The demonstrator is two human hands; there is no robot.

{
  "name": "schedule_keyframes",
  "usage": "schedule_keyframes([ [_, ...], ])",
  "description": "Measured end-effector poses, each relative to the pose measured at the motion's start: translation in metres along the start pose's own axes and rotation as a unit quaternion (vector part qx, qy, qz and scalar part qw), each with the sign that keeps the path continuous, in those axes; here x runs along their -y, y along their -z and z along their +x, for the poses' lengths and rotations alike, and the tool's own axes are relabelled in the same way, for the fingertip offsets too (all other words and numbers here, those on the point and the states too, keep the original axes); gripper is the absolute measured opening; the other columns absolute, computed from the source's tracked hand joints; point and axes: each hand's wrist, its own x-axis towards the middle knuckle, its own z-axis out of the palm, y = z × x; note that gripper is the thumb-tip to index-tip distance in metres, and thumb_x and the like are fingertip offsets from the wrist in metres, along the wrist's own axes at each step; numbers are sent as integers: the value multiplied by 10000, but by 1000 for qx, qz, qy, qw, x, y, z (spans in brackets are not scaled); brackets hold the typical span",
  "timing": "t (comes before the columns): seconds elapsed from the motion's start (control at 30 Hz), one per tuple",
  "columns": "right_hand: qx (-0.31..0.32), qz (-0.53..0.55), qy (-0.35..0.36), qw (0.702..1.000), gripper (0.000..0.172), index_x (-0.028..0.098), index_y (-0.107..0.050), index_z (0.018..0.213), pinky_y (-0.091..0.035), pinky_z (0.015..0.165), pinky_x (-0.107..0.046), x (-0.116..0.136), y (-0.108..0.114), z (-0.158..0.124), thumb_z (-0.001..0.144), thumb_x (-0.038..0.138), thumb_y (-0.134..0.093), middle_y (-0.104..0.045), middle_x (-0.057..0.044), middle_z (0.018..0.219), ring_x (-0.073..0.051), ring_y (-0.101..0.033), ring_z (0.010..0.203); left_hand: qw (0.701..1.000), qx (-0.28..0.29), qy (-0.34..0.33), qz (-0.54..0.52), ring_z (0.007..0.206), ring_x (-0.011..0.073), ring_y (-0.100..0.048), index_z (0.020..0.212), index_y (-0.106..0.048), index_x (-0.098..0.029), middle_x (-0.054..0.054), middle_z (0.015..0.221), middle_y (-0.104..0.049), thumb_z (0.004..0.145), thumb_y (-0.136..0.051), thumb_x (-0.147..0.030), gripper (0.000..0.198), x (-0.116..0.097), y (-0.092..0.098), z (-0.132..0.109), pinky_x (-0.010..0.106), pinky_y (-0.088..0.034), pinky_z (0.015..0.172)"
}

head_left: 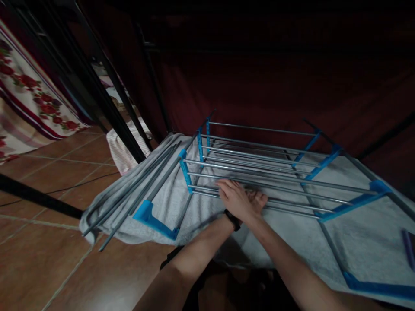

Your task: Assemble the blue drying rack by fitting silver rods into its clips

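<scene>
A folding rack (259, 168) of grey metal rods and blue plastic brackets lies on a light grey towel (292, 242) on the floor. My left hand (234, 198), with a black band at the wrist, rests on the nearest rods, fingers curled over them. My right hand (259, 202) lies mostly under the left one, at the same rods; its fingers are largely hidden. A loose bundle of grey poles (142, 181) with a blue corner piece (152, 218) lies at the towel's left edge.
Brown floor tiles (48, 242) spread to the left. Black frame bars (106, 95) slant across the upper left, with a floral cloth (35, 95) behind them and a pink-white cloth (119, 151) at their foot. A dark red fabric wall (275, 73) stands behind the rack.
</scene>
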Motion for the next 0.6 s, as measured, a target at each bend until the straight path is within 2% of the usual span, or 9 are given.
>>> schedule_keyframes([
  [0.03, 57, -17, 42, 997, 302, 252, -619, 1164, -395, 991, -375, 11, -12, 15, 935, 218, -425, -637, -67, 1220, -239, -567, 1121, 1000, 3, 0, 8, 1023, 259, -617, 1119, -637, -192, 95, 1061, -658, 918, -325, -77, 389, -2, 0, 0, 401, -495, 829],
  [0.1, 138, -51, 74, 986, 290, 193, -598, 1181, -412, 975, -358, 26, -35, 41, 945, 266, -446, -637, -106, 1211, -239, -576, 1124, 1000, 6, -10, 23, 990, 266, -625, 1113, -631, -159, 109, 1070, -655, 914, -360, -100, 341, -4, -1, 1, 389, -500, 791],
  [0.2, 203, -80, 77, 973, 313, 154, -579, 1166, -446, 928, -350, 35, -64, 66, 957, 353, -457, -635, -134, 1190, -245, -593, 1108, 999, -1, -24, 37, 973, 265, -627, 1098, -628, -172, 119, 1081, -659, 916, -371, -121, 319, -2, -8, 1, 384, -507, 779],
  [0.3, 226, -70, 92, 967, 328, 166, -565, 1156, -453, 921, -328, 36, -82, 79, 955, 406, -471, -623, -117, 1213, -227, -594, 1113, 999, -16, -35, 33, 1009, 272, -622, 1098, -626, -191, 111, 1072, -659, 927, -357, -137, 324, 2, -12, 0, 401, -515, 819],
  [0.4, 229, -75, 88, 966, 335, 164, -558, 1157, -462, 905, -345, 35, -90, 83, 962, 416, -455, -623, -125, 1213, -236, -607, 1098, 997, -34, -56, 43, 1050, 244, -612, 1105, -620, -192, 101, 1069, -655, 940, -320, -123, 350, 4, -12, -3, 388, -499, 903],
  [0.47, 230, -85, 83, 966, 337, 159, -556, 1160, -468, 891, -355, 36, -93, 83, 969, 412, -443, -622, -135, 1220, -248, -618, 1085, 994, -68, -75, 48, 1157, 216, -568, 1185, -587, -188, 92, 1162, -635, 946, -272, -94, 406, 4, -12, -6, 356, -450, 1005],
  [0.6, 240, -95, 74, 963, 331, 159, -552, 1161, -475, 869, -350, 37, -95, 81, 978, 406, -427, -619, -145, 1236, -254, -633, 1067, 979, -120, -163, 11, 1443, 187, -254, 1399, -424, -138, 76, 1504, -403, 968, -267, -129, 458, 8, -27, -28, 330, -241, 1191],
])
